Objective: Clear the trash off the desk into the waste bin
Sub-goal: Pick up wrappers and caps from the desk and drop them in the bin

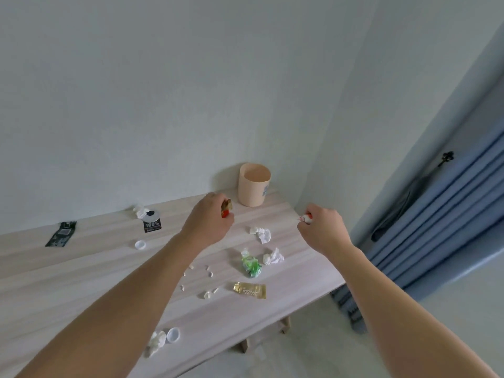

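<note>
Leftward, a dark wrapper (pixel 60 234) is lying near the back edge of the desk (pixel 81 271). The left hand (pixel 209 220) is gripping a brown-and-red wrapper (pixel 226 208) just short of the waste bin (pixel 254 186) in the corner. Tissues (pixel 262 235) and a green wrapper (pixel 251 265) are littering the space between the arms. The right hand (pixel 323 227) is pinching an indistinct red-and-white scrap (pixel 304 219) at the desk's right edge.

The counter (pixel 81 268) is pale wood-grain board with a smooth matt finish, and the waste bin (pixel 253 192) looks like smooth, matt peach plastic. The crumpled tissue (pixel 262 234) is creased white paper, the green wrapper (pixel 252 264) is thin glossy plastic film, the gold sachet (pixel 249 290) shines like foil, and the bottle cap (pixel 140 245) is smooth white plastic. The blue curtain (pixel 450 227) is matt cloth.
</note>
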A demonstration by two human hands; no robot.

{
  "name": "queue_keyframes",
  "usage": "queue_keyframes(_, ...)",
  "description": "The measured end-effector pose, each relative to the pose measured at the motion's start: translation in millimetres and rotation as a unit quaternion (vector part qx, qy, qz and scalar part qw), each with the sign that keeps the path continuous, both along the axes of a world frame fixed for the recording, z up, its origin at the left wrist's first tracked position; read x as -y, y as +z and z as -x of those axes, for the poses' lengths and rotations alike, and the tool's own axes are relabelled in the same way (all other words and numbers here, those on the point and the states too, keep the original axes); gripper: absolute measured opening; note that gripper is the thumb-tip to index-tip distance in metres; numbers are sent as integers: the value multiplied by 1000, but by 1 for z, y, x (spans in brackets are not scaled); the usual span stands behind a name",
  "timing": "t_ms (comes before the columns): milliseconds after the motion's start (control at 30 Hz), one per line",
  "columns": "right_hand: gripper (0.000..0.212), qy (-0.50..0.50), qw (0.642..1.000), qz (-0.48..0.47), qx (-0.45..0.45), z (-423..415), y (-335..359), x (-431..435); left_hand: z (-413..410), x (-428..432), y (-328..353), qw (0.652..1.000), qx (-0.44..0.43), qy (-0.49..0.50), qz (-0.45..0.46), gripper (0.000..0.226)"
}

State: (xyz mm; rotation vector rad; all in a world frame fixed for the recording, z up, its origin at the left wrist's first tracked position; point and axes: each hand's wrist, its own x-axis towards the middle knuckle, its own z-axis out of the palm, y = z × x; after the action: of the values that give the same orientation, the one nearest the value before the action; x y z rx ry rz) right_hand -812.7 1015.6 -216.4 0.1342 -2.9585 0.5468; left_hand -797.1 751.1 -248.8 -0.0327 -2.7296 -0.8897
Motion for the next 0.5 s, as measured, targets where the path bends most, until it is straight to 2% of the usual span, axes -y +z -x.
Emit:
queue_keyframes(167, 29, -22, 1000, -7, 1, 66, 3, -21, 76, -12, 4, 1000, -3, -11, -14, 13)
queue_keyframes(333, 17, -24, 1000, -5, -11, 119, 5, -34, 124, -25, 11, 1000, 3, -15, -15, 13)
queue_keyframes(500, 15, 0, 1000, 8, -9, 173, -2, -45, 165, -42, 16, 1000, -16, -7, 6, 20)
